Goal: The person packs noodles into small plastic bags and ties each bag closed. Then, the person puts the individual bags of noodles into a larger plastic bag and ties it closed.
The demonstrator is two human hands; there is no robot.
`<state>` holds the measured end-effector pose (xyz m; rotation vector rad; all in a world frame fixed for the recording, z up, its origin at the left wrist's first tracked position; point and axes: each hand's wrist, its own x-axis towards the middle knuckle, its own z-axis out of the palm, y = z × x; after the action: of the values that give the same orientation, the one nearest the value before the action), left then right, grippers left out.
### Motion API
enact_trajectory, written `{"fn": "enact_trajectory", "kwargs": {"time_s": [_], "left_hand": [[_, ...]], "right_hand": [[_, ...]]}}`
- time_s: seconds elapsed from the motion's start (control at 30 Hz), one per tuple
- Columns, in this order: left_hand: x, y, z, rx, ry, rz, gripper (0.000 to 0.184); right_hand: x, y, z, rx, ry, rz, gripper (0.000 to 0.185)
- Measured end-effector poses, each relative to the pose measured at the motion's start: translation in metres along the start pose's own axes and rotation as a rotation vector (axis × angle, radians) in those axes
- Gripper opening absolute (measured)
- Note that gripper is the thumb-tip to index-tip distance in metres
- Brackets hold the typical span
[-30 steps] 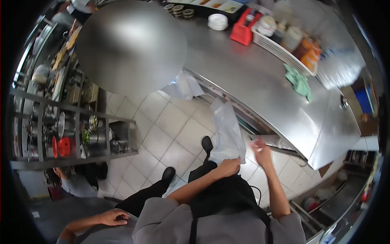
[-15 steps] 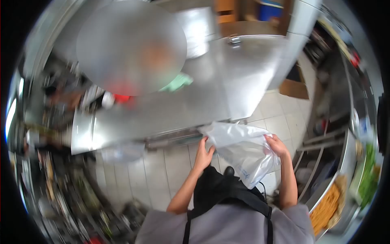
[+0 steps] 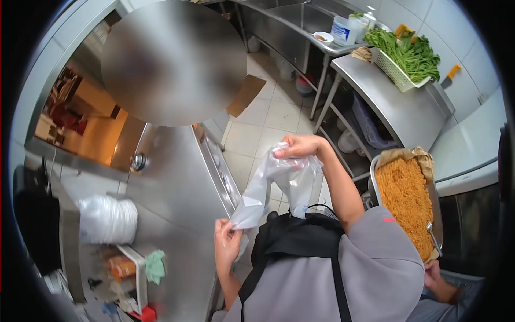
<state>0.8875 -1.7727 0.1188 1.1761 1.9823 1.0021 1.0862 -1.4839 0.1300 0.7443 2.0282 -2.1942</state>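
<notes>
A translucent white plastic bag (image 3: 256,194) hangs stretched between my two hands, partly crumpled. My left hand (image 3: 227,240) pinches its lower left corner beside the counter's edge. Higher up and to the right, my right hand (image 3: 300,146) is closed on the bunched upper part of the bag. Part of the bag hangs down below my right hand in front of my black apron (image 3: 300,239).
A steel counter (image 3: 177,188) runs along the left, with stacked clear lids or containers (image 3: 109,219) and a green cloth (image 3: 155,266). Right stand a tray of orange-brown food (image 3: 403,198), leafy greens (image 3: 405,56) in a basket and another person's hand (image 3: 437,282). A blurred disc covers the top.
My view has turned to the right, toward the sink side and the food tray. The bag, earlier spread wide between my hands, is now bunched in my right hand and pulled diagonally.
</notes>
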Motion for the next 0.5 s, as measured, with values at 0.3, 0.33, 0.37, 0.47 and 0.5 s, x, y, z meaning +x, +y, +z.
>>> {"fn": "enact_trajectory", "kwargs": {"time_s": [0.3, 0.33, 0.37, 0.47, 0.5], "left_hand": [[0.201, 0.026, -0.017, -0.420, -0.285, 0.001, 0.047], [0.222, 0.023, -0.007, -0.568, -0.360, -0.024, 0.055], [0.246, 0.013, 0.003, -0.571, -0.439, -0.060, 0.065], [0.312, 0.001, 0.043, -0.638, -0.483, -0.142, 0.064], [0.331, 0.002, 0.055, -0.634, -0.496, -0.117, 0.057]], "right_hand": [[0.044, -0.011, -0.128, -0.041, 0.372, 0.017, 0.039], [0.048, -0.009, -0.142, -0.008, 0.378, -0.002, 0.040], [0.053, -0.001, -0.162, 0.028, 0.377, 0.019, 0.041], [0.081, 0.016, -0.220, 0.158, 0.389, 0.090, 0.042], [0.087, 0.010, -0.230, 0.218, 0.419, 0.105, 0.043]]}}
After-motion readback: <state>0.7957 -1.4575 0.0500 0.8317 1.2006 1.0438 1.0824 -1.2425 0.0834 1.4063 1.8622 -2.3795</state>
